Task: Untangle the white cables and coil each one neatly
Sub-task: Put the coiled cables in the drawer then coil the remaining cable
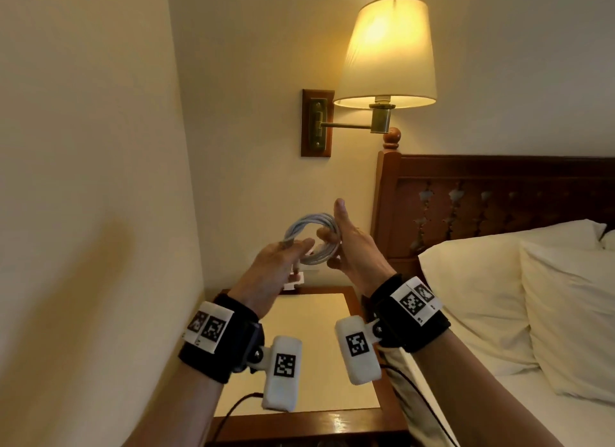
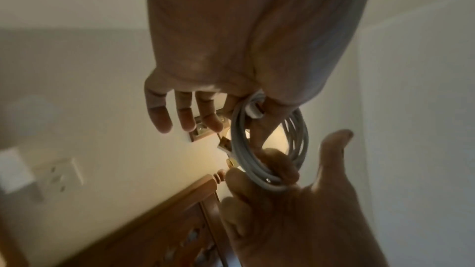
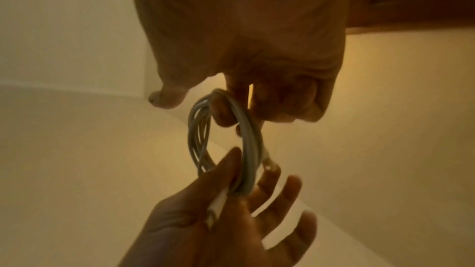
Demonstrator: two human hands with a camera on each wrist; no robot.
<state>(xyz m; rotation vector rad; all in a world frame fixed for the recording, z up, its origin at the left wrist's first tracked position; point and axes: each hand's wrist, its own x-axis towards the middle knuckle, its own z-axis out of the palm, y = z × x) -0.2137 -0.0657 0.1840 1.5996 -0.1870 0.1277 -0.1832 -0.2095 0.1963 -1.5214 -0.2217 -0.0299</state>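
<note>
A white cable (image 1: 309,222) wound into a round coil of several loops hangs in the air between both hands, above the nightstand. My left hand (image 1: 283,260) pinches the coil's near-left side between thumb and index finger, with the other fingers (image 2: 164,117) straight. A white connector (image 3: 217,203) lies across its palm. My right hand (image 1: 346,247) has its index finger (image 3: 223,113) hooked through the coil (image 3: 250,149), its thumb pointing up and its other fingers curled. A metal plug (image 2: 223,143) sticks out beside the coil (image 2: 237,143). No second cable is visible.
Below the hands is a wooden nightstand (image 1: 316,330) with a pale top. A small white object (image 1: 295,279) sits at its back, half hidden. A lit wall lamp (image 1: 386,53) hangs above, a wall stands close on the left, and a wooden headboard (image 1: 499,193) and pillows (image 1: 482,280) are to the right.
</note>
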